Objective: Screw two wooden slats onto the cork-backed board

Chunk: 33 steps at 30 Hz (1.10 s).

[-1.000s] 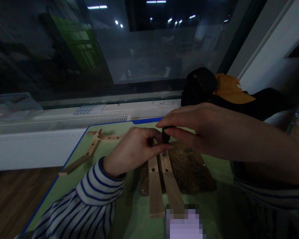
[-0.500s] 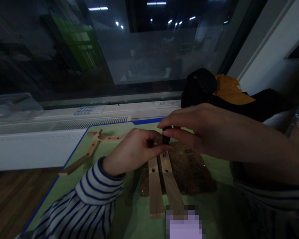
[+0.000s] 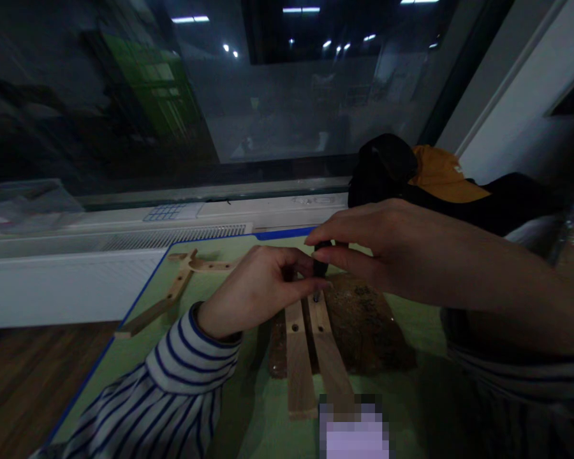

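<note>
Left hand point(image 3: 261, 284), curled nearly closed, and right hand point(image 3: 377, 248), narrowly pinched, both held the black handle point(image 3: 321, 266) above the right strip point(image 3: 332, 363), which ran near-far, left hand nearer.

We count one left hand point(image 3: 263, 287), one right hand point(image 3: 397, 248), one dark handle point(image 3: 321, 266), two near wooden strips point(image 3: 300, 373), one worktop point(image 3: 261, 417) and one far-right orange cap point(image 3: 447, 177).
</note>
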Tool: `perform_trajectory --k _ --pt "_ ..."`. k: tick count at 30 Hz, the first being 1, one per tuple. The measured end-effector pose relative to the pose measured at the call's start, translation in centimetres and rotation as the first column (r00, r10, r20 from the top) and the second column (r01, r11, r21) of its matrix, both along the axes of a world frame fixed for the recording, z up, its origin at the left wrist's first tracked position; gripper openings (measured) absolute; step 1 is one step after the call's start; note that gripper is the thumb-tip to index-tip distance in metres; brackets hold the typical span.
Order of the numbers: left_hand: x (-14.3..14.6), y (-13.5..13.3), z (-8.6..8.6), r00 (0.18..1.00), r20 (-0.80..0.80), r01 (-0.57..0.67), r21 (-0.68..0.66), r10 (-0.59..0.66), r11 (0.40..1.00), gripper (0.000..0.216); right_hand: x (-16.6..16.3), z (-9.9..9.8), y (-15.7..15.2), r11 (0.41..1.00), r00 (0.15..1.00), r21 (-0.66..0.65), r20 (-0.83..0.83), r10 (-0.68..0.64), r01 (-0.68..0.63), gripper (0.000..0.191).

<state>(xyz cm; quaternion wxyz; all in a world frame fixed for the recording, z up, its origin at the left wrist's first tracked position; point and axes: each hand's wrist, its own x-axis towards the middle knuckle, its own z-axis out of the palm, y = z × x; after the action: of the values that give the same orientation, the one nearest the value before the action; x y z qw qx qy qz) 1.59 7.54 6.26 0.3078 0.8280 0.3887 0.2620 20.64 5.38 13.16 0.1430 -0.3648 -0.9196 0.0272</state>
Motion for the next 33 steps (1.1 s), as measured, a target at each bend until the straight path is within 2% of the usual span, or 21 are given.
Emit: perform_trajectory --k 4,16,33 --pt "-0.06 0.05 0.08 1.000 0.007 0.009 -0.050 -0.009 0.999 0.022 -0.07 0.05 0.11 1.000 1.000 0.014 -0.009 0.024 -0.024 0.025" --pt "-0.19 -0.02 0.58 0.999 -0.028 0.038 -0.082 -0.041 0.996 0.019 -0.07 -0.04 0.10 0.998 0.998 0.005 -0.018 0.061 -0.061 0.023" --pt "-0.30 0.09 0.51 0.995 -0.063 0.068 -0.097 -0.075 0.993 0.020 -0.14 -0.05 0.10 1.000 1.000 0.008 -0.004 0.025 -0.025 0.023"
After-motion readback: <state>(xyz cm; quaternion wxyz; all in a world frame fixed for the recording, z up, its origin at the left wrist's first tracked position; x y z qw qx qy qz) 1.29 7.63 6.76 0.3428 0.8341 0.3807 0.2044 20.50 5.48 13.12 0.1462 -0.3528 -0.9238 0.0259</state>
